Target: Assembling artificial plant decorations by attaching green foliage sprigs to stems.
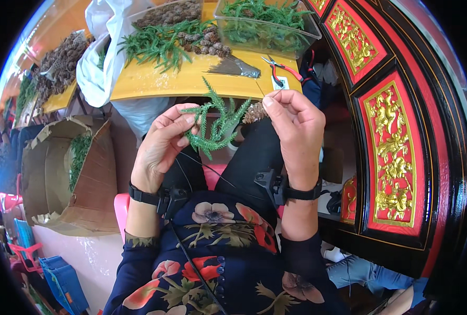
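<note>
My left hand (160,142) is closed on a green artificial pine sprig (212,128), pinching its stem between thumb and fingers. The sprig's needled branches curl out to the right above my lap. My right hand (301,123) has thumb and forefinger pressed together on a thin dark wire (259,87). Just left of those fingers hangs a brown pine cone (254,113), close to the sprig's tips; it seems to be on the wire, though the join is hidden. Beyond my right hand, red-and-black pliers (278,67) lie on the yellow table (176,86).
Dark cut wires (236,66), loose pine cones (210,43) and green sprigs (157,44) cover the table. A clear plastic box (265,39) of sprigs stands behind. To the left are a white plastic bag (94,79) and a cardboard box (94,194). A carved red-and-gold panel (391,157) rises at right.
</note>
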Demonstrator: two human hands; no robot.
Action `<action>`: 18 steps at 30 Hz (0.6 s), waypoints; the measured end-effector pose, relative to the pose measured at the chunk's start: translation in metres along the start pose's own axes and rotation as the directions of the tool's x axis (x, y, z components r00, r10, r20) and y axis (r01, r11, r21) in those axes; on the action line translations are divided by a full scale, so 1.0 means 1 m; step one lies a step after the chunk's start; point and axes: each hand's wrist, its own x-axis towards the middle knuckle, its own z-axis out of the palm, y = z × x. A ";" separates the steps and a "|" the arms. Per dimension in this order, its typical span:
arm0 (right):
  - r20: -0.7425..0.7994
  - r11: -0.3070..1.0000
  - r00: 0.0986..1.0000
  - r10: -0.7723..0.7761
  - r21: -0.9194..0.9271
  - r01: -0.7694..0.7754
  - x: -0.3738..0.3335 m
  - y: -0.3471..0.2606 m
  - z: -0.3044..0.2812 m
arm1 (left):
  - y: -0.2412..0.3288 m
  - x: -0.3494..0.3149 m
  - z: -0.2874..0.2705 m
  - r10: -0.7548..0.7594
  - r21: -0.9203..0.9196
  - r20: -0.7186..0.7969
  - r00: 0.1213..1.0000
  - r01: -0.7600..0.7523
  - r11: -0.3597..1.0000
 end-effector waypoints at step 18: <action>-0.025 0.999 0.998 -0.049 -0.005 0.049 0.003 0.000 -0.002 | 0.003 -0.005 0.001 0.102 -0.027 -0.125 0.987 -0.106 0.994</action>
